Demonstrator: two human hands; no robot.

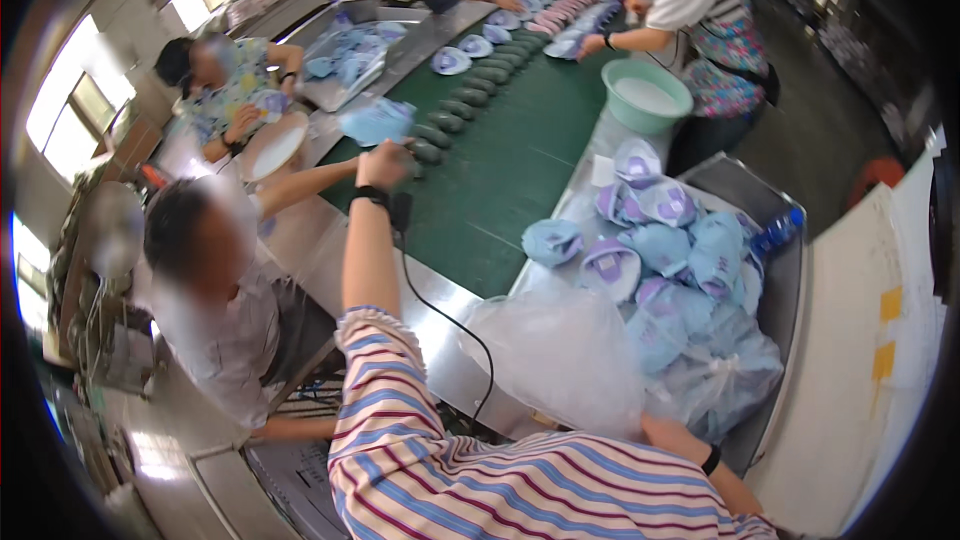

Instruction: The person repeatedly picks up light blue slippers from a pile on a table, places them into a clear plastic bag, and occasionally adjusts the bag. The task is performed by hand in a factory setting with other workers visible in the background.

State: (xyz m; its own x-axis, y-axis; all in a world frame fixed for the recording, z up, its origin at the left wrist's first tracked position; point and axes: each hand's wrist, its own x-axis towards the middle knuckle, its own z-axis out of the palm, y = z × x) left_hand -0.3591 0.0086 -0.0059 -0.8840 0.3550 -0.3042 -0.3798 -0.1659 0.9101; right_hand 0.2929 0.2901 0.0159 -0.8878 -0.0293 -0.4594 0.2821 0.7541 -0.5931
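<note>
My left hand (384, 166), blurred by motion, reaches over the near left edge of the green belt (480, 200), fingers curled. A light-blue fabric piece (378, 122) is right above it; whether I hold it or something smaller cannot be made out. A neighbour's forearm (310, 187) ends behind my wrist, its hand hidden. Dark green rounded lumps (450, 107) run in a row up the belt from beside my fingers. Low on the right, my right hand (668, 437) is at the edge of a clear plastic bag (560, 355); its fingers are hidden.
A metal tray (785, 340) to my right holds a heap of blue-and-purple fabric pieces (660, 250) and a blue bottle (778, 230). Behind it stands a green basin (645, 95). A black cord (490, 360) hangs beside my left arm. Several co-workers line the belt.
</note>
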